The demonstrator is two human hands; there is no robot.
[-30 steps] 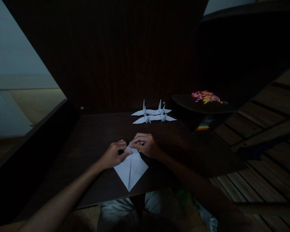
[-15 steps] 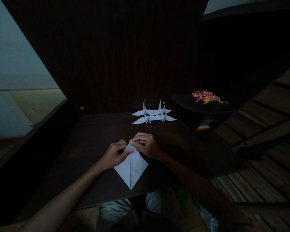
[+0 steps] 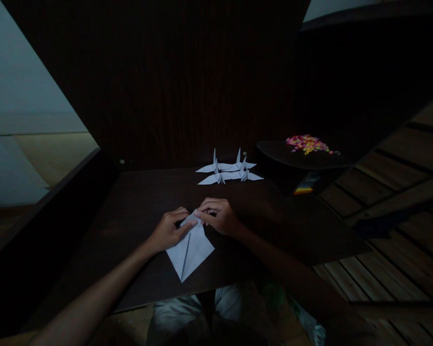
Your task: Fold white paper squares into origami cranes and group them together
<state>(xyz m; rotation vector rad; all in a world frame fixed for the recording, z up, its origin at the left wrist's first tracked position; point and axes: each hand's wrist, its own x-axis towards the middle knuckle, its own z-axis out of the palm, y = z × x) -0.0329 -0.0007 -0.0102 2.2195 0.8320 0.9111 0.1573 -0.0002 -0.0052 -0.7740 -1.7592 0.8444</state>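
Note:
A white sheet of folded paper (image 3: pixel 198 249), kite-shaped with a slit down its middle, lies on the dark wooden desk near its front edge. My left hand (image 3: pixel 169 229) grips its upper left side, the thumb lying across the paper. At the top corner, my right hand (image 3: pixel 218 216) pinches the paper between thumb and fingers. Both hands nearly meet there and partly cover the upper folds. Beyond them stand several white origami cranes (image 3: pixel 243 173), close together in rows with their wings touching or overlapping.
A heap of small pink, red and yellow pieces (image 3: pixel 310 143) lies on a curved dark shelf (image 3: pixel 274 153) to the right. Below the shelf is an object with a yellow edge (image 3: pixel 303 188). A dark side panel (image 3: pixel 57 211) borders the desk's left, and a back panel (image 3: pixel 187 86) rises behind.
The paper's lower point has swung to the left and the sheet now lies tilted. Its middle slit has spread wider. My hands have barely moved.

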